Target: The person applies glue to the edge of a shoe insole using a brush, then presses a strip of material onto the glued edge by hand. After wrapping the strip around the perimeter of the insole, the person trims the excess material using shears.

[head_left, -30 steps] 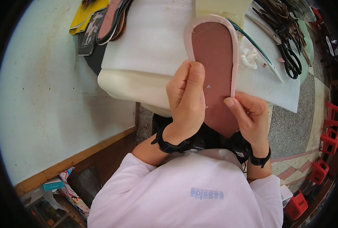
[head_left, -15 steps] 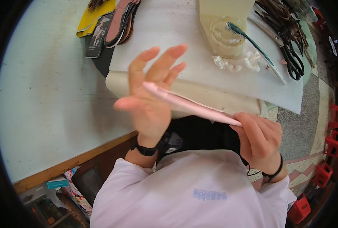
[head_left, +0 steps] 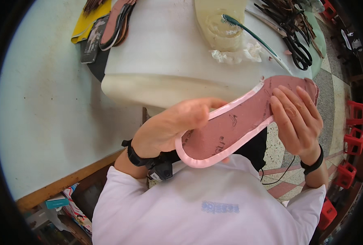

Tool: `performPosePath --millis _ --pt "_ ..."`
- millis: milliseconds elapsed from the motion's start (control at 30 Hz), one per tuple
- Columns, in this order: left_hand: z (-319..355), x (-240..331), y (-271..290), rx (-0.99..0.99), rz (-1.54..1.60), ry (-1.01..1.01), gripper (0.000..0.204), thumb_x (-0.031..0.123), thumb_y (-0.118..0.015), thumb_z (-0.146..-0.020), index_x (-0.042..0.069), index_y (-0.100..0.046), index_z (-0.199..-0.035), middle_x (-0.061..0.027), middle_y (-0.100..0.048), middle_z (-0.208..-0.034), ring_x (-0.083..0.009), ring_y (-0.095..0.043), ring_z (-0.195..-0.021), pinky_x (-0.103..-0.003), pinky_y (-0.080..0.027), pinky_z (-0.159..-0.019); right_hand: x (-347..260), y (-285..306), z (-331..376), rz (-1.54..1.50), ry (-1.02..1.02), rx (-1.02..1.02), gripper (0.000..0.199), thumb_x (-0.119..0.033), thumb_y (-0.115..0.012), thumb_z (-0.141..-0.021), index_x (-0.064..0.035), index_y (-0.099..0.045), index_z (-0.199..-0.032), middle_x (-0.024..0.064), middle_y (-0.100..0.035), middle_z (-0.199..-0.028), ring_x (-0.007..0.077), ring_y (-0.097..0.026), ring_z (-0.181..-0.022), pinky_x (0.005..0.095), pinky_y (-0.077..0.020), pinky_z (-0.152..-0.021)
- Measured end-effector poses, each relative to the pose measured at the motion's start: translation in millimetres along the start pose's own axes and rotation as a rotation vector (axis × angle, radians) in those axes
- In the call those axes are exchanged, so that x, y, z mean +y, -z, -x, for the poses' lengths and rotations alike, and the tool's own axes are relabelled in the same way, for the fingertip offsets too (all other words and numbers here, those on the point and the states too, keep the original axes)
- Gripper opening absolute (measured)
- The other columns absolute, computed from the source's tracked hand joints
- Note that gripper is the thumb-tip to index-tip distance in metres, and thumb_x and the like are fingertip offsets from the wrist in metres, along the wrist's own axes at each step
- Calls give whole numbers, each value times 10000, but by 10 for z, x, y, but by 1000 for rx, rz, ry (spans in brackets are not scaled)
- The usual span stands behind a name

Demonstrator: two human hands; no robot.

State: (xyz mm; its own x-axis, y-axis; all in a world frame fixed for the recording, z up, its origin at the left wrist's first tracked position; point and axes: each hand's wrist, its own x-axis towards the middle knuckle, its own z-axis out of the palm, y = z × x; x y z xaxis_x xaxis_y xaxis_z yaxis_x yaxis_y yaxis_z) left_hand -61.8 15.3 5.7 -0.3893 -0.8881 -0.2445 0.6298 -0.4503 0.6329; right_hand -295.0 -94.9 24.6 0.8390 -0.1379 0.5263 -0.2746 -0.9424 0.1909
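Observation:
A dusty-pink shoe insole (head_left: 234,122) with a light pink folded rim is held up in front of my chest, its printed face toward me. My left hand (head_left: 177,124) grips its rounded lower-left end, thumb on top and most fingers hidden underneath. Across the upper-right end, the fingers of my right hand (head_left: 294,116) lie over the face; its thumb is out of sight beneath. At that end the rim strip does not show along part of the edge.
On the covered table lie a glue-smeared container (head_left: 226,34), a green toothbrush (head_left: 250,34), black-handled scissors (head_left: 297,51) and leathery scraps (head_left: 291,16). Stacked insoles (head_left: 116,26) and a yellow cloth (head_left: 83,28) sit at the far left. Red stools (head_left: 355,141) stand on the right.
The insole has turned from edge-on to face-up. My left hand, spread open beside it before, has come down and closed on its lower-left end. My right hand now lies across its face.

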Motion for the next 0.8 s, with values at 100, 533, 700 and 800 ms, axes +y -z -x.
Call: performPosePath --millis 100,533,700,800 --pt "-115 8 -87 -84 212 186 690 179 -603 -825 -67 -224 -1347 -277 -518 -1152 -345 -612 -973 -412 -577 -690 7 -38 52 -9 -19 27 143 -54 -644 -727 4 -654 -857 121 -665 -860 264 -665 -859 409 -473 -884" --pt "-467 8 -210 -105 -102 317 674 -12 -643 -725 -10 -314 -1314 -179 -612 -944 -224 -657 -734 -305 -548 -595 -26 -151 268 -49 -108 23 205 -82 -653 -687 -23 -673 -882 100 -659 -945 258 -646 -932 528 -351 -993" --pt "-531 -48 -221 -45 -195 223 522 21 -628 -756 15 -402 -1226 -115 -616 -858 -164 -625 -642 -281 -520 -590 30 -205 337 139 -262 34 330 -193 -712 -711 -69 -654 -1011 126 -609 -1128 330 -514 -1140 507 -266 -1051" --pt "-556 -102 -181 -7 -269 163 547 3 -620 -756 10 -387 -1251 -125 -620 -861 -159 -624 -659 -281 -519 -610 54 -144 478 86 -451 117 382 -233 -709 -766 -71 -616 -1099 148 -561 -1203 359 -483 -1162 492 -300 -1019"
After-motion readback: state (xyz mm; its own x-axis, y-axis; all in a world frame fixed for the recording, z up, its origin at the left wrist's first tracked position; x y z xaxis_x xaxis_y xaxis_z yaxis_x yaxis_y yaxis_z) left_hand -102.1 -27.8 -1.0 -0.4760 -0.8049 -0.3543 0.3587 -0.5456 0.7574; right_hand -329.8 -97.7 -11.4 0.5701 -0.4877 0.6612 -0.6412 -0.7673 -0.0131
